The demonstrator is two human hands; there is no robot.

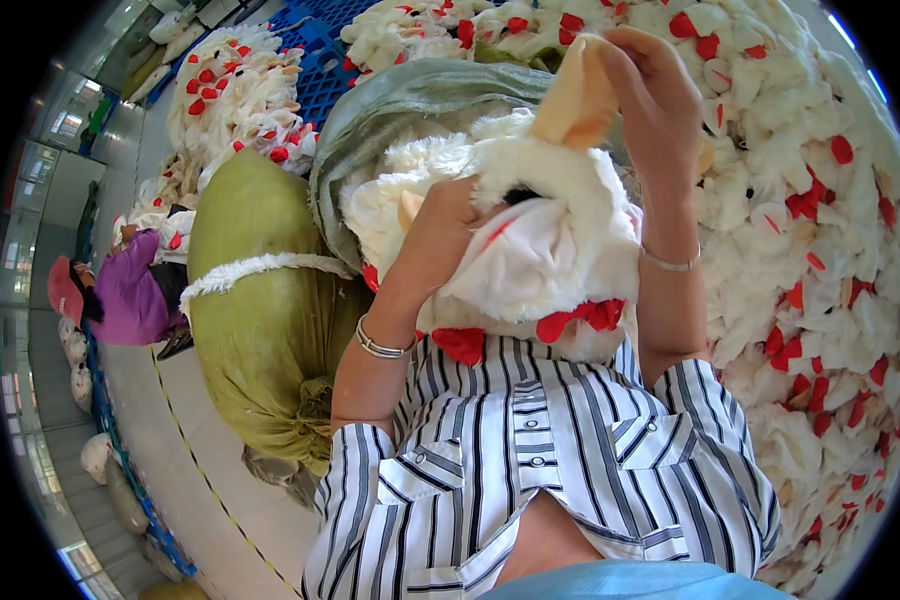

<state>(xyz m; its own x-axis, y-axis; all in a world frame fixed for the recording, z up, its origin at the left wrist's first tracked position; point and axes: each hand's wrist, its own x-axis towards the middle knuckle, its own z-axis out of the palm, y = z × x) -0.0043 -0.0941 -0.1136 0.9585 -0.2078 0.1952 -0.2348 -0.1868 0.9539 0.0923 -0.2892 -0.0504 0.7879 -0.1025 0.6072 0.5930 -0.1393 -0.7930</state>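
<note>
In front of my chest is a white fluffy plush toy (595, 185), limp, with a smooth pale muzzle piece, a dark patch and red fabric pieces hanging below. Its beige ear (576, 95) is pulled upward, pinched between the fingers of my right hand (660, 95). My left hand (448, 222) is closed on the toy beside the muzzle, its fingertips partly hidden in the fur. Behind the toy, a grey-green sack (390, 95) lies open around more white plush.
A full olive sack (260, 310) tied with a white fluffy strip stands at my left. Heaped white plush pieces with red parts (800, 220) cover the right side. A blue pallet (320, 45) lies behind. Farther left, a person in purple (135, 290) bends over another heap.
</note>
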